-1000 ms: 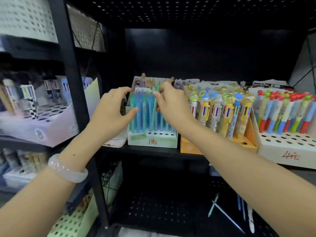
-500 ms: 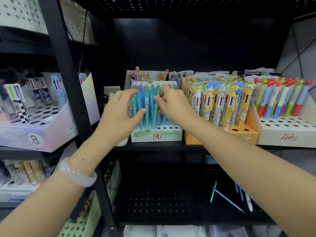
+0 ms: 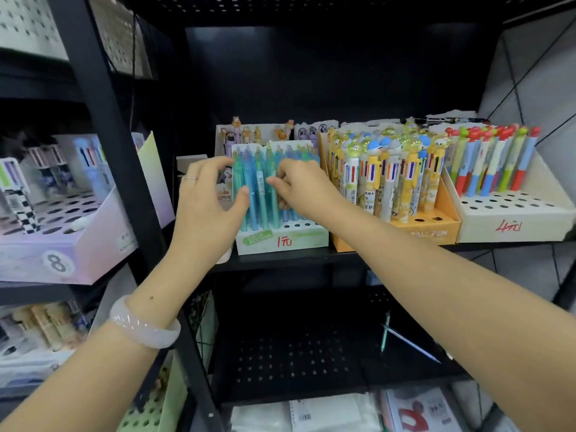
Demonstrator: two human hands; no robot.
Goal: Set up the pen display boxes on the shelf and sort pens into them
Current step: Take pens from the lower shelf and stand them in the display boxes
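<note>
A white and green display box (image 3: 282, 242) marked with a red 1 stands on the middle shelf and holds a bunch of blue and teal pens (image 3: 259, 194) upright. My left hand (image 3: 209, 198) cups the left side of that bunch: its thumb lies on the front pens and its fingers curl round behind. My right hand (image 3: 304, 190) is at the middle of the bunch, with its curled fingertips pinching a blue pen. The right hand hides the pens on the right of the box.
Right of it stand an orange box (image 3: 436, 233) of cartoon-topped pens and a cream box (image 3: 511, 227) of red, blue and green pens. Two loose pens (image 3: 405, 339) lie on the lower shelf. A black post (image 3: 115, 135) separates a purple box (image 3: 62, 247) at left.
Both hands have stayed at the blue pens. My right hand has slid down from the pen tops to their middle, and my left thumb has closed onto the front pens.
</note>
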